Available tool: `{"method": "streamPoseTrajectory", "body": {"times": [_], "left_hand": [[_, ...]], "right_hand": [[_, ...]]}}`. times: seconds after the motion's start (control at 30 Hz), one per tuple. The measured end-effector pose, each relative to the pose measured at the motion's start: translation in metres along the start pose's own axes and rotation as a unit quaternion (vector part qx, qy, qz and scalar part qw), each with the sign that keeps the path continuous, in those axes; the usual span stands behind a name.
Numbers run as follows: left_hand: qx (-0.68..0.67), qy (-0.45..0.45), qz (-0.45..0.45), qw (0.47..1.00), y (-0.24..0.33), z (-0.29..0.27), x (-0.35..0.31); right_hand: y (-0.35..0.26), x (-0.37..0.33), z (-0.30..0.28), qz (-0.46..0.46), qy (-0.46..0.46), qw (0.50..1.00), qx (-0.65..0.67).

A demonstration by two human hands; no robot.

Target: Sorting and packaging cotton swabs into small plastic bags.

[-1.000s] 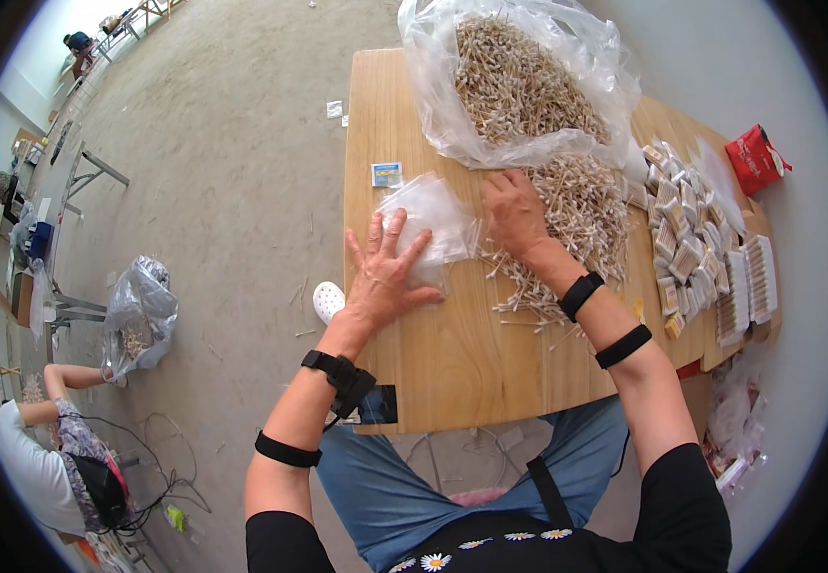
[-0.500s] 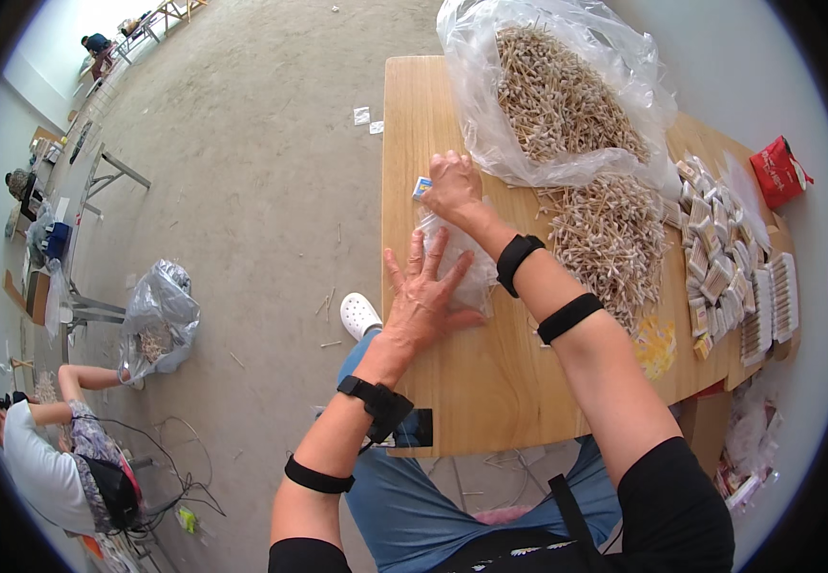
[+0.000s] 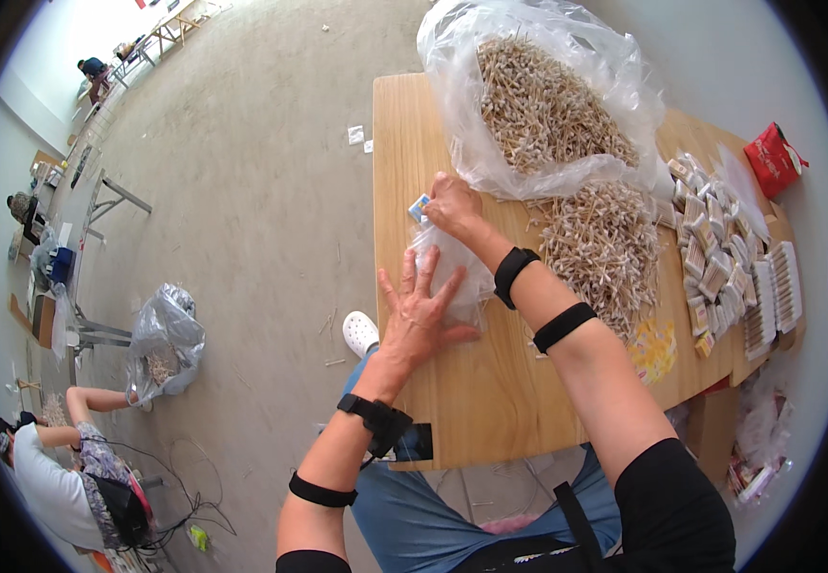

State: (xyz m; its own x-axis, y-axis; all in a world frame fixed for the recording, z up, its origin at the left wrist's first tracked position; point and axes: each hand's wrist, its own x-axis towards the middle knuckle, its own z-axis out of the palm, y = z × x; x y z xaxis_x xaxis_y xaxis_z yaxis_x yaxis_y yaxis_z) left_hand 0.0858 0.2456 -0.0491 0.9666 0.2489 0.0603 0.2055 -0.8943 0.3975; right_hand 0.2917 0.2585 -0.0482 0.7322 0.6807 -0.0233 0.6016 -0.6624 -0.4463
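A clear plastic bag [image 3: 466, 277] lies flat on the wooden table in front of me. My left hand [image 3: 420, 310] rests on it, fingers spread and thumb stretched out to the right. At the bag's far end, my right hand [image 3: 454, 203] is closed with its fingers curled down; its fingertips are hidden, so whatever they pinch cannot be seen. A small blue, white and yellow packet [image 3: 419, 207] shows just left of those fingers, at the bag's edge. Right of my right forearm is a loose heap of cotton swabs [image 3: 600, 248].
A large open plastic bag full of cotton swabs [image 3: 552, 105] stands behind the heap. Bundled swab packs [image 3: 714, 253] pile up at right, near a red pouch [image 3: 775, 160]. Yellow labels [image 3: 655, 351] lie nearer. Another person [image 3: 56, 473] sits at lower left beside a swab bag [image 3: 167, 339].
The whole view has shifted slightly. My right hand has turned a little at the bag's far end, and more of the small packet shows. My left hand stays spread on the bag.
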Motion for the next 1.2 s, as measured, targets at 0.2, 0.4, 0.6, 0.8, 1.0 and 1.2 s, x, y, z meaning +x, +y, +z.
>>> {"method": "streamPoseTrajectory", "body": {"times": [0.2, 0.4, 0.6, 0.8, 1.0, 1.2], "left_hand": [[-0.006, -0.001, -0.004, 1.000, 0.004, -0.003, 0.003], [0.000, -0.013, -0.006, 1.000, -0.001, 0.001, 0.001], [0.000, 0.002, -0.001, 1.000, 0.000, 0.002, -0.001], [0.011, -0.024, -0.020, 0.999, 0.010, -0.001, 0.006], [0.030, -0.021, -0.043, 0.998, 0.006, 0.005, 0.008], [0.040, -0.009, -0.113, 0.993, 0.008, 0.009, 0.030]], "right_hand": [[0.021, 0.006, 0.009, 0.103, 0.075, 0.991, 0.035], [0.012, -0.005, 0.015, -0.221, 0.170, 0.960, -0.018], [0.002, 0.007, -0.001, -0.049, -0.034, 0.998, -0.004], [0.020, -0.008, -0.013, 0.012, 0.075, 0.990, 0.117], [0.041, -0.123, -0.043, -0.282, 0.180, 0.941, 0.054], [0.085, -0.236, -0.057, -0.288, 0.071, 0.955, -0.004]]}}
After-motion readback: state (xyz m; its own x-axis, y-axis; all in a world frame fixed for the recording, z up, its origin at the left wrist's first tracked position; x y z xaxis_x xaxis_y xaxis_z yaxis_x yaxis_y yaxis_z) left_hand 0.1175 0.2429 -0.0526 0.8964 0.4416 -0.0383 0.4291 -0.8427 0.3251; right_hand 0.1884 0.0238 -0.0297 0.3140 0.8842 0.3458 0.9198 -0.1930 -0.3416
